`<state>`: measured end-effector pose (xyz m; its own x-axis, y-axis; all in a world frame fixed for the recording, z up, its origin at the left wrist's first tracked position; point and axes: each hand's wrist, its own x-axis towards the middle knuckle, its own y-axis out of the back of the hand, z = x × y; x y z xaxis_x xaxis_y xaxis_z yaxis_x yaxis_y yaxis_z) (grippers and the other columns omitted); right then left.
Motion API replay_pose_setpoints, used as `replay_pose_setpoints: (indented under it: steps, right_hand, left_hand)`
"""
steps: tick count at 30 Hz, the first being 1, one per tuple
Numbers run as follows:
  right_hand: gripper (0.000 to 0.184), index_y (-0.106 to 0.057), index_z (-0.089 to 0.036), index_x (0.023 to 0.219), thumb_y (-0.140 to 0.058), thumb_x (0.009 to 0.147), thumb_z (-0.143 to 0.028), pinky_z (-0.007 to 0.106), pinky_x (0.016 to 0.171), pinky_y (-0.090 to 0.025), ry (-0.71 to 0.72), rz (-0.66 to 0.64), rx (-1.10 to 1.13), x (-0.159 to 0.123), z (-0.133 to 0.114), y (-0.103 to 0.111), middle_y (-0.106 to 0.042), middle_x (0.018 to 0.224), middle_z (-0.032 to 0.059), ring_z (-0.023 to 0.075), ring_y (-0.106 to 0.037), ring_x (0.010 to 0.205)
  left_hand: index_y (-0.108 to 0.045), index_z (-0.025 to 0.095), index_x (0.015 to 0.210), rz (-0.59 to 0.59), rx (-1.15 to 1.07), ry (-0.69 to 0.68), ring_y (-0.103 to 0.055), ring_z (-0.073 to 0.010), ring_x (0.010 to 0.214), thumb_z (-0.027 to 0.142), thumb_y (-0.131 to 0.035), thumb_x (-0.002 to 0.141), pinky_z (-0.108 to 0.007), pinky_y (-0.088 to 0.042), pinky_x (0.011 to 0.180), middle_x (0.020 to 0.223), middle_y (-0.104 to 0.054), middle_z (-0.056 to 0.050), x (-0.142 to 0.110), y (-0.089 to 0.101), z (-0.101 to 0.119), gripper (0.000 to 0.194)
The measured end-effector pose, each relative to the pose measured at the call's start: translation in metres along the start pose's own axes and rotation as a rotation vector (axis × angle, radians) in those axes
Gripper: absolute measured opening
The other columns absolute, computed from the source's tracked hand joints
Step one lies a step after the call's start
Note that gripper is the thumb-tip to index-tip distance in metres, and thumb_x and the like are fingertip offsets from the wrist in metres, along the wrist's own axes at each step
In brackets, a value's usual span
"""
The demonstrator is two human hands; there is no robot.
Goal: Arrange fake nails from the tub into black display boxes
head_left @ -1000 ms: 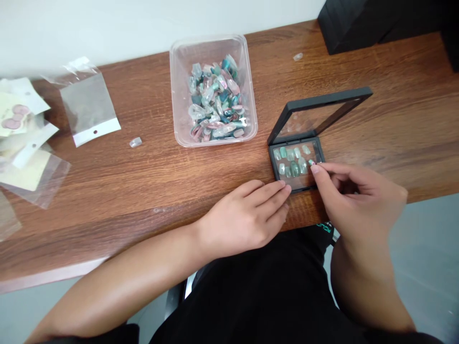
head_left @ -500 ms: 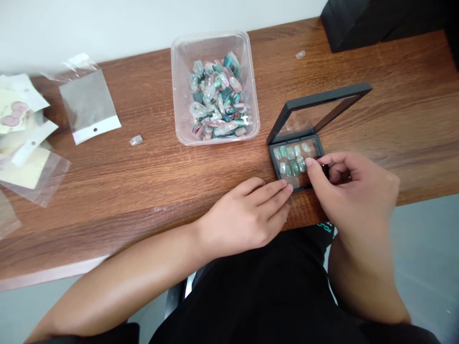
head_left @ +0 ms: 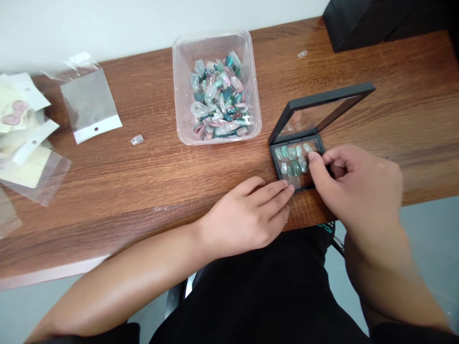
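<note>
A black-framed display case [head_left: 275,164] stands open on the table, its windowed lid [head_left: 332,94] tilted up at the back. Two rows of green and clear press-on nails [head_left: 296,167] lie inside it. My left hand [head_left: 247,215] rests flat, fingers stretched out, their tips touching the case's front left corner. At the case's right side is my right hand [head_left: 362,186], with the thumb over the interior beside the end nails and the other fingers curled. Whatever may be between thumb and fingers is hidden.
Behind the case to the left, a clear plastic tub [head_left: 182,105] holds many mixed nails. Loose clear nails lie at left [head_left: 136,140] and at the back [head_left: 302,54]. A clear bag [head_left: 88,100] and packaged cards [head_left: 25,167] lie far left; black boxes [head_left: 362,24] stand back right.
My right thumb has shifted slightly back and right, uncovering more of the end nail in the front row. My right forearm has swung outward. The left hand stays against the case.
</note>
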<state>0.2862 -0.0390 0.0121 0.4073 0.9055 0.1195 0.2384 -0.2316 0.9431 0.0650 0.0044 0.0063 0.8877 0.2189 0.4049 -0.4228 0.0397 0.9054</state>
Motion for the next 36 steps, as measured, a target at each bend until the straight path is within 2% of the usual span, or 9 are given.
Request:
replay_pose_setpoints:
  steps: [4, 8, 12, 17, 21, 24, 26, 32, 36]
  right_hand:
    - [0.038, -0.062, -0.021, 0.068, -0.063, 0.089, -0.052, 0.030, 0.058, -0.030, -0.054, -0.068, 0.062, 0.002, 0.001, 0.006, -0.055, 0.055, -0.0009, 0.0129, -0.047, 0.053]
    - [0.030, -0.072, -0.021, 0.074, -0.068, 0.087, -0.048, 0.027, 0.057, -0.037, -0.066, -0.074, 0.228, 0.000, 0.009, 0.010, -0.066, 0.064, -0.0006, 0.0112, -0.054, 0.056]
    - [0.026, -0.072, -0.020, 0.069, -0.073, 0.086, -0.040, 0.024, 0.054, -0.039, 0.011, -0.005, 0.416, -0.002, 0.017, 0.008, -0.066, 0.062, -0.0009, 0.0093, -0.052, 0.056]
    - [0.017, -0.070, -0.020, 0.072, -0.075, 0.086, -0.027, 0.022, 0.052, -0.037, 0.169, 0.101, 0.504, 0.005, 0.031, 0.003, -0.060, 0.059, -0.0030, 0.0071, -0.048, 0.055]
    - [0.005, -0.073, -0.020, 0.089, -0.074, 0.087, -0.025, 0.022, 0.052, -0.038, 0.263, -0.049, 0.537, 0.016, 0.043, 0.005, -0.057, 0.064, -0.0036, 0.0066, -0.046, 0.056]
    - [0.020, -0.074, -0.022, 0.107, -0.075, 0.088, -0.027, 0.023, 0.049, -0.034, 0.345, -0.236, 0.542, 0.022, 0.050, 0.008, -0.053, 0.066, -0.0055, 0.0051, -0.041, 0.054]
    - [0.026, -0.073, -0.024, 0.114, -0.075, 0.089, -0.030, 0.023, 0.049, -0.033, 0.356, -0.302, 0.543, 0.025, 0.054, 0.009, -0.051, 0.067, -0.0060, 0.0048, -0.041, 0.054]
    - [0.029, -0.074, -0.026, 0.115, -0.077, 0.087, -0.033, 0.024, 0.051, -0.033, 0.329, -0.302, 0.577, 0.030, 0.056, 0.006, -0.050, 0.069, -0.0053, 0.0057, -0.040, 0.056]
    - [0.024, -0.075, -0.025, 0.112, -0.076, 0.088, -0.030, 0.025, 0.049, -0.032, 0.325, -0.254, 0.626, 0.030, 0.053, 0.004, -0.052, 0.067, -0.0048, 0.0066, -0.041, 0.054]
  left_hand:
    - [-0.077, 0.017, 0.107, -0.011, 0.002, 0.003, -0.069, -0.0195, 0.125, 0.025, -0.060, 0.103, -0.034, -0.054, 0.101, 0.134, -0.073, -0.008, -0.001, 0.000, 0.000, 0.019]
    - [-0.077, 0.016, 0.109, -0.008, 0.004, 0.007, -0.068, -0.0197, 0.126, 0.025, -0.060, 0.103, -0.034, -0.054, 0.102, 0.134, -0.073, -0.008, -0.001, 0.000, 0.001, 0.020]
    - [-0.077, 0.017, 0.108, -0.007, 0.003, 0.006, -0.069, -0.0196, 0.126, 0.026, -0.060, 0.103, -0.034, -0.055, 0.101, 0.135, -0.073, -0.007, 0.000, 0.000, 0.001, 0.020]
    - [-0.077, 0.017, 0.107, -0.006, -0.004, -0.005, -0.070, -0.0201, 0.125, 0.026, -0.062, 0.102, -0.034, -0.056, 0.099, 0.134, -0.073, -0.006, -0.001, 0.000, 0.000, 0.018]
    - [-0.077, 0.016, 0.110, -0.011, -0.001, -0.008, -0.070, -0.0199, 0.125, 0.028, -0.061, 0.103, -0.034, -0.056, 0.099, 0.133, -0.073, -0.007, 0.000, 0.001, -0.001, 0.020]
    - [-0.077, 0.016, 0.109, -0.011, -0.005, -0.008, -0.070, -0.0202, 0.125, 0.028, -0.062, 0.102, -0.034, -0.056, 0.099, 0.134, -0.073, -0.007, 0.001, 0.001, -0.001, 0.020]
    - [-0.077, 0.016, 0.108, -0.009, -0.010, -0.005, -0.069, -0.0206, 0.125, 0.028, -0.062, 0.102, -0.035, -0.056, 0.099, 0.134, -0.073, -0.007, 0.000, 0.001, -0.001, 0.019]
    - [-0.076, 0.017, 0.108, -0.011, -0.021, 0.000, -0.069, -0.0207, 0.126, 0.027, -0.062, 0.102, -0.036, -0.056, 0.101, 0.135, -0.073, -0.005, -0.001, 0.001, -0.001, 0.018]
    - [-0.072, 0.020, 0.123, -0.019, 0.003, -0.003, -0.061, -0.0210, 0.138, 0.027, -0.061, 0.103, -0.038, -0.049, 0.115, 0.143, -0.068, -0.003, -0.001, 0.003, -0.005, 0.024]
